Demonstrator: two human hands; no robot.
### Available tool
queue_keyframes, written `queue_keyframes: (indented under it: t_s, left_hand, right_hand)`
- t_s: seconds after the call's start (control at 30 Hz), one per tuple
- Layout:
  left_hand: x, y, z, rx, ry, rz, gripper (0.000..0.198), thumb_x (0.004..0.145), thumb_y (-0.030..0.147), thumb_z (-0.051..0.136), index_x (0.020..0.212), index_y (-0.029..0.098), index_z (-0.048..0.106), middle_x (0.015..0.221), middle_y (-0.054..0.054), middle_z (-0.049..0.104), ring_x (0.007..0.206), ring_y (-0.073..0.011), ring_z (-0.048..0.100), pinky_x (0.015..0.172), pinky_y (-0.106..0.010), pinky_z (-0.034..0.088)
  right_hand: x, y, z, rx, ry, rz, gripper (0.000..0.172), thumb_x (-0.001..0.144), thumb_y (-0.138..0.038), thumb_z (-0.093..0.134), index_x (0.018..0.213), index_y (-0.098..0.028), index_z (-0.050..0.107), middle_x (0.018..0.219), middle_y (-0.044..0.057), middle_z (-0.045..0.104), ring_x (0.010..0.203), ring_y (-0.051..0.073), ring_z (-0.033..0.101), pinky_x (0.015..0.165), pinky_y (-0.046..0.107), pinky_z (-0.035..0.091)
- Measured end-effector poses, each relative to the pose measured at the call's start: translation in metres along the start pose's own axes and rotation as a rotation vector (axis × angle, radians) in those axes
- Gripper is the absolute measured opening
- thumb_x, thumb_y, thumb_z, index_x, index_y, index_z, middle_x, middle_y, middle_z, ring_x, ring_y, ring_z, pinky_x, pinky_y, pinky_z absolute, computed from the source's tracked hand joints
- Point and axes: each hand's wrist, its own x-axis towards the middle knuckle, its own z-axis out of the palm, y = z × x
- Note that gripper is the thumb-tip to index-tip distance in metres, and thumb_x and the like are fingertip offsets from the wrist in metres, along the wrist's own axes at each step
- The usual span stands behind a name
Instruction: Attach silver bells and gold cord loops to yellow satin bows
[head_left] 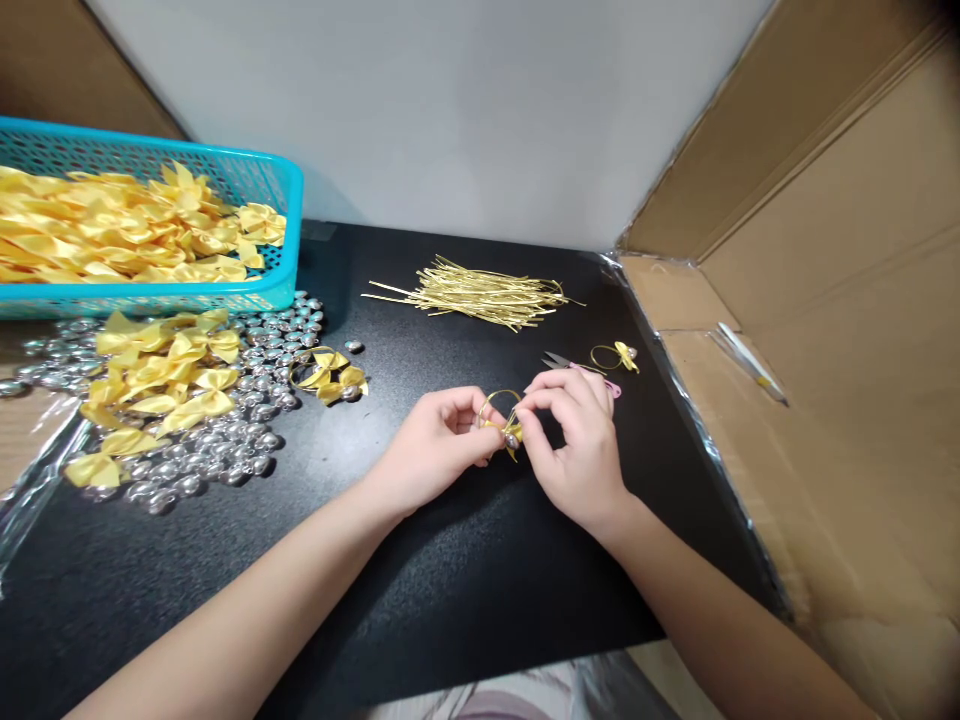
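My left hand (442, 440) pinches a yellow ribbon bow (490, 421) with a silver bead (512, 440) at its front. A thin gold tie loop (496, 396) arches up from the bow. On the other side, my right hand (576, 440) has thumb and forefinger closed on the tie beside the bead. Small scissors (613, 388) with pink handles lie just beyond my right hand, which partly hides them. A similar looped bow (625, 356) rests farther right. More looped bows with beads (328, 376) lie to the left of my hands.
A turquoise basket (296, 230) of yellow bows stands at the back left. Before it, loose yellow bows (176, 365) lie among many silver beads (217, 450). A bundle of gold ties (480, 292) is at the back. White tweezers (750, 362) lie on cardboard at right.
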Motion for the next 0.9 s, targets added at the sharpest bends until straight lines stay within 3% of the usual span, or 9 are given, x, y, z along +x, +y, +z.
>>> queue_keyframes:
  t_s: [0.5,0.9]
  left_hand:
    - [0.001,0.001,-0.001,0.100,-0.014,0.014,0.007,0.060,0.018,0.060,0.058,0.017,0.053,0.054,0.006,0.056,0.049,-0.0057,0.047,0.052,-0.018,0.039]
    - [0.004,0.000,-0.011,0.181,-0.094,-0.002,0.008,0.062,0.016,0.061,0.059,0.017,0.054,0.050,0.006,0.055,0.048,-0.0060,0.045,0.048,-0.017,0.033]
  right_hand:
    - [-0.002,-0.001,0.001,0.030,-0.030,0.033,0.009,0.088,-0.015,0.056,0.081,-0.020,0.056,0.090,0.003,0.063,0.089,0.019,0.055,0.088,0.040,0.038]
    - [-0.001,-0.001,-0.002,0.109,-0.190,0.092,0.010,0.092,-0.016,0.051,0.083,-0.020,0.055,0.096,0.004,0.062,0.093,0.019,0.054,0.086,0.038,0.037]
